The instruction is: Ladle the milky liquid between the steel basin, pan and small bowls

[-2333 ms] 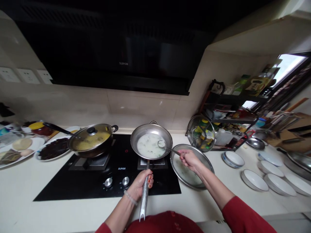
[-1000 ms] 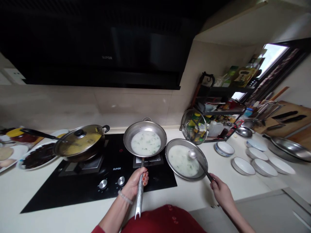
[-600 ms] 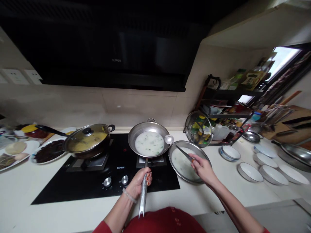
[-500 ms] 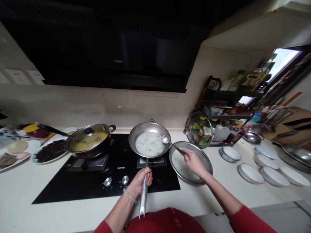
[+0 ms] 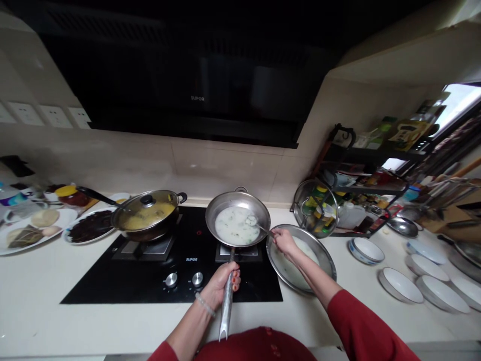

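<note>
My left hand [image 5: 224, 282] is wrapped around the long metal handle of a steel wok [image 5: 213, 216] on the right burner. White soupy liquid with green bits [image 5: 231, 226] fills the wok's bottom. In my right hand [image 5: 284, 241] is a ladle [image 5: 251, 220], its bowl dipped at the liquid's right side. Its handle passes over the wok's right rim. Below my right forearm stands a wide steel basin [image 5: 328, 254] with similar whitish liquid, partly hidden by the arm.
A lidded pan [image 5: 146, 215] with yellow contents stands on the left burner. Plates of food [image 5: 71, 216] lie farther left. A glass lid [image 5: 314, 208] leans against a condiment rack [image 5: 376, 188]. Several white bowls [image 5: 402, 285] sit on the right counter. A black range hood [image 5: 195, 115] hangs above.
My right hand has moved the ladle from above the wok's right rim leftward and down into the white liquid. My left hand keeps its hold on the handle. The view has shifted slightly.
</note>
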The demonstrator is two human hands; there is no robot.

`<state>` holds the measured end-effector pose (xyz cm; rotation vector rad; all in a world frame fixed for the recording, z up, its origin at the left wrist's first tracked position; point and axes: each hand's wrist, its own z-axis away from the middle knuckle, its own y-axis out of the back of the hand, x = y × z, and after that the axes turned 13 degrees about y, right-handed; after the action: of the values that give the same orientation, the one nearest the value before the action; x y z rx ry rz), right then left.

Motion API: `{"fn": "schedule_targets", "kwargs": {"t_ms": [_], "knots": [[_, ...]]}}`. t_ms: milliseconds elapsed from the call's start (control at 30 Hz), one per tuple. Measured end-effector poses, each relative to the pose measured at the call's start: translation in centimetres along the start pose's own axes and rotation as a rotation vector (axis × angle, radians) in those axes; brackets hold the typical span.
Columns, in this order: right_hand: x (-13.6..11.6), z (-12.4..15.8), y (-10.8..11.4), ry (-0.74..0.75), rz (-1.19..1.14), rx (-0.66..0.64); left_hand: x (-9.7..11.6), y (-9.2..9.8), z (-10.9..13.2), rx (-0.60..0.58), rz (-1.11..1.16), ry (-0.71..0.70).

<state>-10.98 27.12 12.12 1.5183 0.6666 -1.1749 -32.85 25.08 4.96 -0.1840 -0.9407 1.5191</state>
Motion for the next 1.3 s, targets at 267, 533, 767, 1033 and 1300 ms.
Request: {"fn": "schedule_targets", "kwargs": {"t_ms": [267,533,767,1033,1300], "knots": [[-1.6,2.1,1.6,-0.117,-0.213,-0.005,0.1,-0.1,0.3,0.0,-0.021,0.006],[-1.9,3.9,3.1,-0.177,-0.312,-0.029,0.2,-0.5,0.7,0.005,-0.02,0.021],[-1.9,6.3,5.8,-0.212,-0.434,-0.008,0.3,-0.7,1.0,0.014,-0.01,0.022],[-0.1,10.5,11.6,-0.232,-0.474,0.072,0.2,-0.5,0.9,0.009,0.001,0.024],[5.3,12.9,14.7,0.137,0.566,0.04,0.2,-0.1,0.9,-0.027,0.007,0.04]]}}
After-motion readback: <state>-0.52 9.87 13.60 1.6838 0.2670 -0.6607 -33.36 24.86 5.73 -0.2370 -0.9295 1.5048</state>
